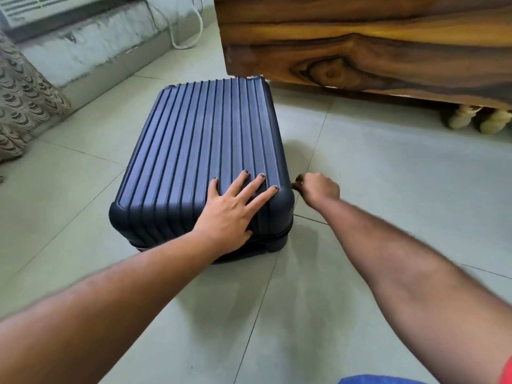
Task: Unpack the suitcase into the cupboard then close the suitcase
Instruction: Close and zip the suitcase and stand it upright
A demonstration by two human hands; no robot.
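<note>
Navy hard-shell suitcase (202, 162) lying flat on pale floor tiles (374, 167), centre of frame, ribbed lid up. Lid down on base; seam visible along near edge, lower centre. Contents hidden; impossible to tell from this view whether emptied. Judged: unpacking done or not yet begun, lid shut either way.

Left hand (235, 209) flat on near right corner of lid, fingers straight and spread, pressing down, gripping nothing. Right hand (318, 188) just beside right near corner of case, at seam height, fingers curled in a pinch on something small and dark, probably the zip pull (294, 184); too small to confirm. Zip track not readable, so no telling how far along the zip stands.

Handling, judged: shell stiff, ribs giving some purchase for a flat palm, otherwise smooth and likely slippery. Slight flex probable at corners, hence pressure kept near the zip. Weight unknown; light if empty, and liable to slide on tiles under a sideways pull. Best holds: palm on lid above the slider, pinch on the pull; for lifting, a handle, none in view.

Wooden cupboard (374, 40) upper right, dark grain, raised on pale turned feet (476, 120), rear corner of case tucked close under its near corner. Interior not shown. Patterned fabric (25, 106) at left edge; white cable (191, 37) at top.
</note>
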